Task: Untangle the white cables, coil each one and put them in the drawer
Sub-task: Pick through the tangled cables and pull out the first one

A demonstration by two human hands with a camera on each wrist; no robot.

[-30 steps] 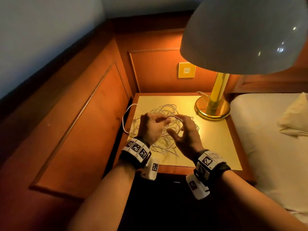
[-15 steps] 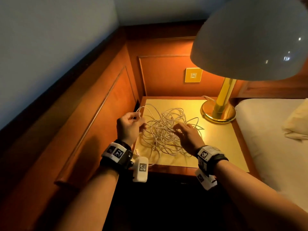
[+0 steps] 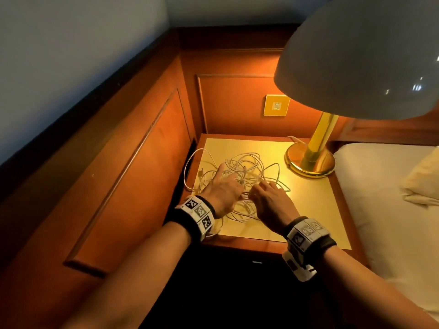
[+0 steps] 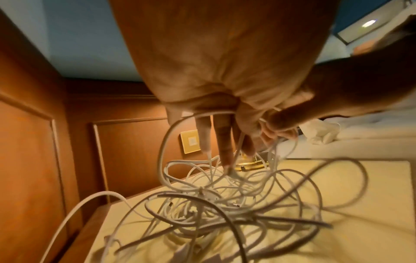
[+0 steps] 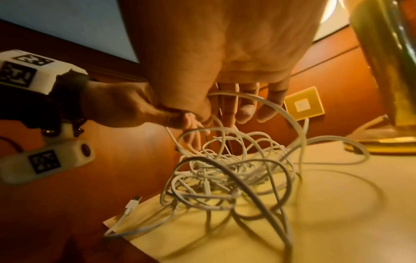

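A tangle of white cables lies on the yellow top of the nightstand. My left hand reaches into its left side with straight fingers, and one loop runs across their base. My right hand sits on the near right of the tangle, knuckles bent, its fingertips pinching strands beside the left hand. A white USB plug lies loose at the left edge of the top. The nightstand front below is dark, and I cannot make out a drawer.
A brass lamp base stands at the back right corner, and its large shade hangs over that side. Wood panelling closes the left and back. A bed adjoins on the right. One cable loop hangs over the left edge.
My left hand has let go of the strand it pinched at the tangle's left edge and moved right into the pile, fingers straightened. The right hand stays on the tangle.
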